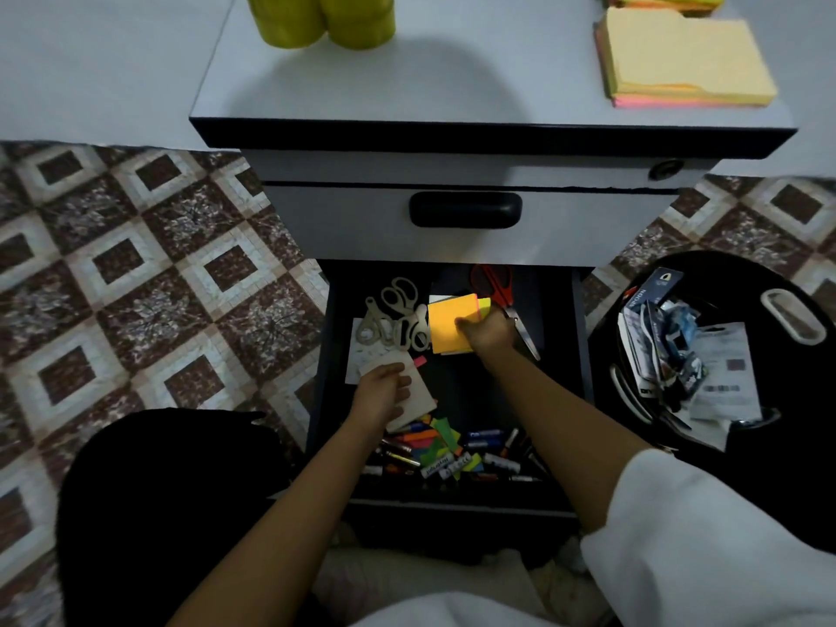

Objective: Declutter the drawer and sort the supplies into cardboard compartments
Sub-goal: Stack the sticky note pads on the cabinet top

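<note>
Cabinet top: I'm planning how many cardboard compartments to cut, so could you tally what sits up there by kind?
Yellow-green roll stacks: 2
Coloured paper-note stacks: 2
Total: 4

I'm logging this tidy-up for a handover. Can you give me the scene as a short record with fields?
left hand: holds a pale pad, front left of drawer
right hand: grips an orange sticky-note pad, mid-drawer
drawer: open; white scissors back left, red scissors back right, markers and coloured flags at front
cabinet top: yellow tape rolls, sticky-note stack
floor, right: black bin holding paper scraps
cardboard compartments: not in view
</note>
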A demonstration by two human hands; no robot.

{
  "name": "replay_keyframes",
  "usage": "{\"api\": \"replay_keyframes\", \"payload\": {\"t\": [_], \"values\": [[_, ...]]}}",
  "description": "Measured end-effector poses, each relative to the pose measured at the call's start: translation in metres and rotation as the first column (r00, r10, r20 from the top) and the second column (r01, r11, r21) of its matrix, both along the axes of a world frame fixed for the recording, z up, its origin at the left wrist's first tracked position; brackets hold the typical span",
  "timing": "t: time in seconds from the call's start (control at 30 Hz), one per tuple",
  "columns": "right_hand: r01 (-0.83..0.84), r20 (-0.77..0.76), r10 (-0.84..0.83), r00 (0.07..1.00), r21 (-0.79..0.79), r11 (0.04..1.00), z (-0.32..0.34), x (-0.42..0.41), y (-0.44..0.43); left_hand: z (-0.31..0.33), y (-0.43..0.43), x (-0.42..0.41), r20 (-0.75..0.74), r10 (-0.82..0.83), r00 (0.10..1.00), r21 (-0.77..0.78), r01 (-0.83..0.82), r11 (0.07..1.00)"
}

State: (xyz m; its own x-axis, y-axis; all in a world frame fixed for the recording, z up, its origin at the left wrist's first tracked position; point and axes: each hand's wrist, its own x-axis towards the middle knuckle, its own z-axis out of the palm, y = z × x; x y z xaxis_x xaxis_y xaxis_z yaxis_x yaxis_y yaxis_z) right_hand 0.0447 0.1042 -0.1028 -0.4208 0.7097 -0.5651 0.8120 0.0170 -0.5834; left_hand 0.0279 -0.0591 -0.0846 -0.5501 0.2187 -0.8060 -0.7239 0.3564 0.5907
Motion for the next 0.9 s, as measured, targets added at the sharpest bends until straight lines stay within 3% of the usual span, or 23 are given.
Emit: {"api": "replay_keyframes", "payload": {"t": [0.13,0.27,0.47,0.7,0.9], "values": [[0.026,0.005,-0.026,1.0,-0.03,0.999,0.003,-0.006,-0.004,-0.003,-0.004,0.0,0.023,-0.022,1.0,-0.011,0.022,1.0],[0.129,-0.062,-0.141,0.988,-0.163,0.978,-0.016,-0.014,0.002,-0.007,-0.007,0.003,0.023,-0.073,0.997,-0.037,0.073,0.997],[0.239,-0.121,-0.292,0.949,-0.326,0.914,0.012,-0.004,-0.01,-0.008,-0.008,0.003,0.025,-0.087,0.996,-0.042,0.088,0.995],[0.063,-0.249,-0.132,0.959,-0.267,0.962,0.031,0.029,-0.01,0.004,0.001,-0.002,-0.071,-0.109,0.992,-0.043,0.106,0.993],[-0.024,-0.309,-0.145,0.94,-0.485,0.874,0.05,0.072,-0.013,0.028,0.026,0.013,-0.148,-0.054,0.988,0.062,0.064,0.996]]}}
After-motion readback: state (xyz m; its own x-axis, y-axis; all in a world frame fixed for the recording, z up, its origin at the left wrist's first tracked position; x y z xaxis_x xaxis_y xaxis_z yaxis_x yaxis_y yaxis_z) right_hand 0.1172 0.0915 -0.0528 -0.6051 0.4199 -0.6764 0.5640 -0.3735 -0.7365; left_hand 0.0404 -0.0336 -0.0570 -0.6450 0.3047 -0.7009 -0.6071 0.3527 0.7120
